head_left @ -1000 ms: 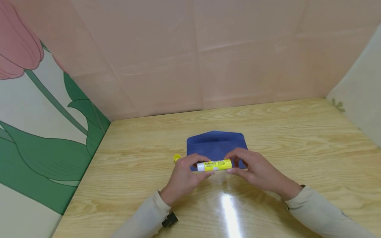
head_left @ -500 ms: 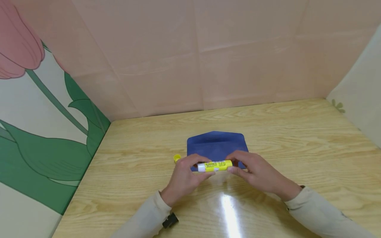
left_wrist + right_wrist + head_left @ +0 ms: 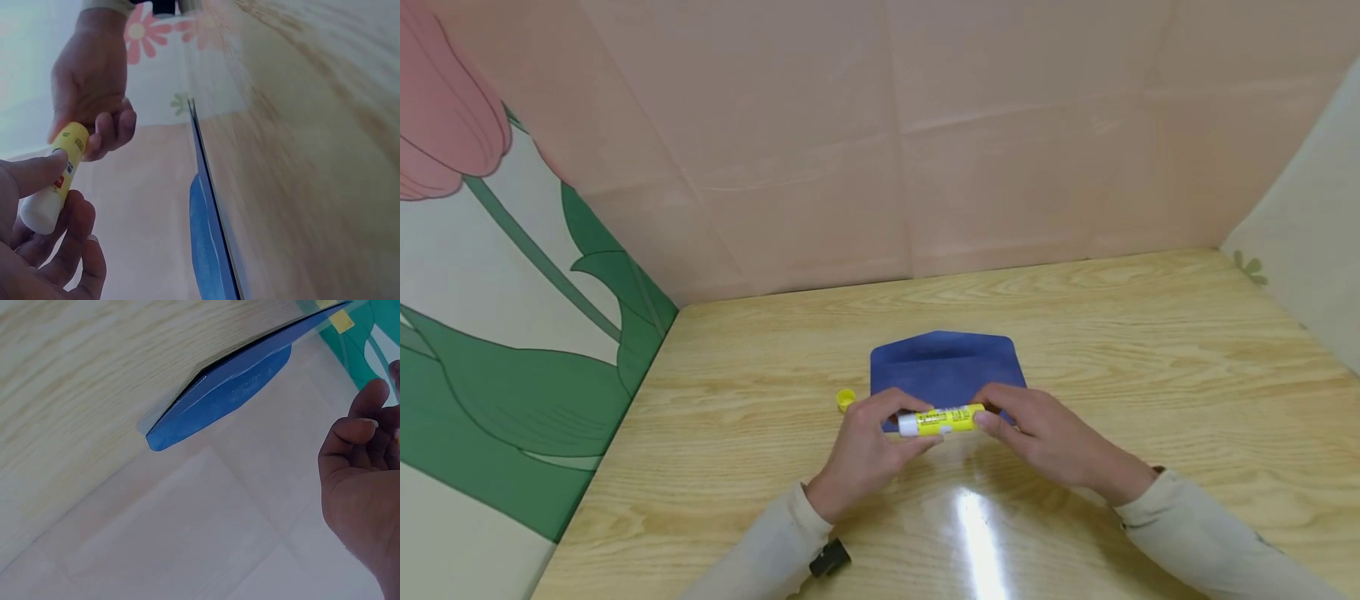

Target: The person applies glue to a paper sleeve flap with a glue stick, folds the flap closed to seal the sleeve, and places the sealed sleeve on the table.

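- Head cam: stick (image 3: 946, 419) held up in front of env (image 3: 943, 379), white end at 9 o'clock, yellow end at 3.
- L hand (image 3: 859, 446) comes in from 7 o'clock; thumb + index pinch the white half, gap only as wide as the tube.
- R hand (image 3: 1052, 435) comes in from 4 o'clock; thumb + index pinched on the yellow end, other fingers loosely curled per L wrist cam.
- Just changed vs. approx 1 s ago: R thumb rolled up from the tube's underside onto its near face, R hand a touch lower. L grip, env & cap (image 3: 846, 400) abt same.
- Meaning (my read): R fingers re-gripping or turning the base while L steadies; work is still on the stick, env not being worked yet.
- Cap's off, on table (image 3: 752, 367), at 9 o'clock from env. Env's flap (image 3: 940, 344) is unfolded twd 12.
- L wrist cam only: L thumb along the tube, red/blue label marks, blunt white end; can't tell if any glue sticks out.
- R wrist cam: env edge-on w/ flap angled off the body, which head cam flattens; stick nearly all out of frame at 3 o'clock, so R pinch can't be checked there.
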{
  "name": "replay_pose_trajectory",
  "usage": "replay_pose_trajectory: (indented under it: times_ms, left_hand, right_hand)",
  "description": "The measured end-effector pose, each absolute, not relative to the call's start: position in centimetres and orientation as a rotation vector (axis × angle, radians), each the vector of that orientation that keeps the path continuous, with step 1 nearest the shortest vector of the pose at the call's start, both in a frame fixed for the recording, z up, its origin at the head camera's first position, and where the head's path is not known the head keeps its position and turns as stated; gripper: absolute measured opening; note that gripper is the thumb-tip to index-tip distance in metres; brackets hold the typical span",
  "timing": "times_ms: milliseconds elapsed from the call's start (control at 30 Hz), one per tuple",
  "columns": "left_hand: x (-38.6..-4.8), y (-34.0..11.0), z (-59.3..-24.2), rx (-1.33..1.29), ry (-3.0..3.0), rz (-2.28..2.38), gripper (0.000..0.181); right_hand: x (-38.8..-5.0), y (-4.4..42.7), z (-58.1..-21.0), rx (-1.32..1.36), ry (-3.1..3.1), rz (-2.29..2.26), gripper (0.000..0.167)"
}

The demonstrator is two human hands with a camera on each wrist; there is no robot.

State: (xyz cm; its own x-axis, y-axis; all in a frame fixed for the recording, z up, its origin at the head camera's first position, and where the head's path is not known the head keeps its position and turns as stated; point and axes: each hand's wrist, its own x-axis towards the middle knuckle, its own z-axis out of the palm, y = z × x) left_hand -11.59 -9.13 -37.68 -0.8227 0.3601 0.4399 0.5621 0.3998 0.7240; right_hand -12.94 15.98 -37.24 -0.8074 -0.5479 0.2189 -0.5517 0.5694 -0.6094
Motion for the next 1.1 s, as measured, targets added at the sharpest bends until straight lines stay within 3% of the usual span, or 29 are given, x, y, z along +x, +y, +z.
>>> replay_pose_trajectory:
  times_ms: [367, 767, 900, 1033, 1100]
  left_hand:
    - [-11.61, -9.16, -37.81, -0.826, -2.426, -1.4, 0.028]
    - [-11.59, -9.09, -37.65, -0.752, -2.505, -1.421, 0.027]
    - [-11.68, -9.14, -37.65, -0.739, -2.512, -1.452, 0.027]
    - [-11.7, -9.24, -37.52, -0.706, -2.525, -1.483, 0.027]
    - [-11.69, -9.28, -37.44, -0.688, -2.535, -1.493, 0.026]
  right_hand:
    - [-13.23, 15.43, -37.64, 1.017, -2.709, 1.085, 0.029]
    - [-13.29, 15.44, -37.73, 0.975, -2.729, 1.172, 0.035]
    - [-13.19, 15.52, -37.7, 0.956, -2.706, 1.203, 0.031]
    - [-13.06, 15.51, -37.43, 0.922, -2.703, 1.231, 0.011]
    - [-13.07, 15.48, -37.32, 0.921, -2.69, 1.245, 0.013]
